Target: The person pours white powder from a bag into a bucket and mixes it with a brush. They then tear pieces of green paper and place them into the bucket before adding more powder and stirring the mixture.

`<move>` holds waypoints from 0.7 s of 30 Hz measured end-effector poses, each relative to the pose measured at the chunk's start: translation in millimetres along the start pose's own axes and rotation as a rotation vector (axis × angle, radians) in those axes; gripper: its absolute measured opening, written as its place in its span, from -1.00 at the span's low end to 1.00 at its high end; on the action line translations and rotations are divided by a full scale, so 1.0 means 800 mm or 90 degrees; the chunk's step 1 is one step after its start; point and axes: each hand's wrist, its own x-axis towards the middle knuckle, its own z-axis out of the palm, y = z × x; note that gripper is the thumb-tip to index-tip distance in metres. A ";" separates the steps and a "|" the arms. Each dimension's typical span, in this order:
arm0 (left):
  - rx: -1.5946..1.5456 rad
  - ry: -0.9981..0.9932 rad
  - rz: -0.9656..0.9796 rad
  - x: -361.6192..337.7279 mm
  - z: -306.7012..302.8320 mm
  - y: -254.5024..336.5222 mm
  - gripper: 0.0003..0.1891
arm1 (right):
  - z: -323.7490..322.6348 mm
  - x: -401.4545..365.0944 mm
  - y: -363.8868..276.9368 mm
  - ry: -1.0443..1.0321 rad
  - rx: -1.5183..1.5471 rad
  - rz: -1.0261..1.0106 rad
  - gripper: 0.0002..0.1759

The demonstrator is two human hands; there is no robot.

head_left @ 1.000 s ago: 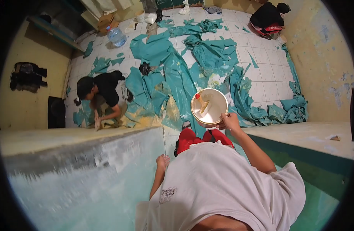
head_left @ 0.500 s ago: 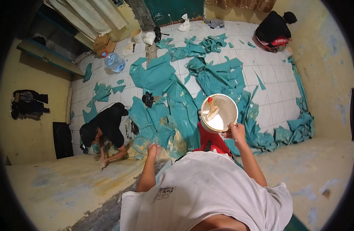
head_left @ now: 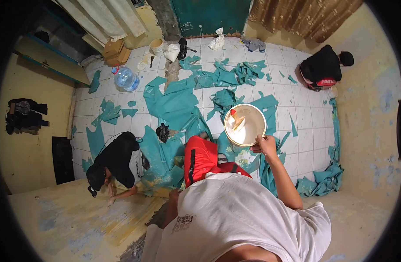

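The bucket (head_left: 256, 125) is ahead of the white shirt (head_left: 239, 209), its rim gripped by the right hand's (head_left: 265, 145) curled fingers, a red-tipped tool (head_left: 238, 122) leaning inside. The left hand (head_left: 175, 194) is mostly hidden; its opening and hold cannot be told. Beyond, torn green sheets (head_left: 172, 102) cover tiles (head_left: 303, 113), then a water bottle (head_left: 127, 80) and door (head_left: 211, 17).

One head-worn camera looks forward and down.
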 end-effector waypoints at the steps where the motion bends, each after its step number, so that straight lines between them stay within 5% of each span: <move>1: -0.069 -0.008 -0.051 0.017 0.007 -0.013 -0.71 | 0.006 0.022 -0.014 -0.004 -0.001 0.004 -0.67; 5: -0.322 -0.048 -0.246 0.013 -0.054 -0.118 -0.71 | 0.042 0.108 -0.067 0.013 0.004 0.021 -0.68; 9: -0.560 -0.109 -0.423 0.275 -0.021 -0.023 -0.71 | 0.090 0.198 -0.127 0.064 0.010 0.053 -0.69; 12: -0.670 -0.154 -0.540 0.365 -0.055 0.032 -0.70 | 0.112 0.263 -0.185 0.092 0.027 0.091 -0.68; 15: -0.550 -0.074 -0.298 0.553 -0.222 0.148 -0.78 | 0.133 0.315 -0.261 0.117 0.059 0.089 -0.62; 16: -0.508 -0.050 -0.221 0.550 -0.254 0.198 -0.80 | 0.138 0.331 -0.278 0.119 0.058 0.099 -0.62; 18: -0.535 -0.024 -0.194 0.595 -0.334 0.302 -0.78 | 0.141 0.364 -0.307 0.137 0.077 0.055 -0.63; 21: -0.477 -0.030 -0.184 0.673 -0.401 0.355 -0.74 | 0.148 0.412 -0.341 0.154 0.080 0.041 -0.65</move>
